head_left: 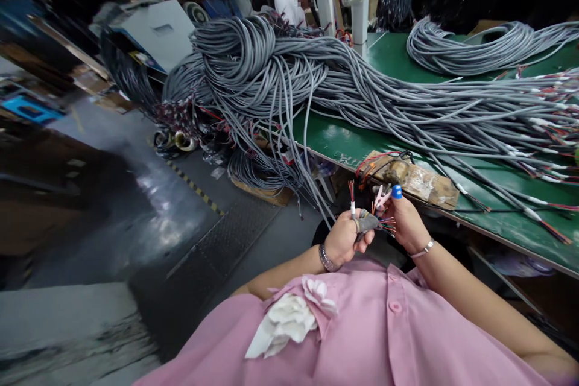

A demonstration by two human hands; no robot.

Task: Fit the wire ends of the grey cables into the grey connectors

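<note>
We are working just off the near edge of the table (332, 136), open floor (149, 193) stretching at left; our left hand (344, 239) is clamping its fingers on a cable end (353, 208), white-banded, its thin red wires (351, 191) standing upright; our right hand (406, 222) is hovering beside it, near multicoloured wires (388, 225), and we cannot tell whether its fingers are gripping the pink tool (382, 197).

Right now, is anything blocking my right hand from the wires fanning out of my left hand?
Nothing visible is: your right hand sits close beside the colored wires, with a small pink tool at its fingertips.
</note>
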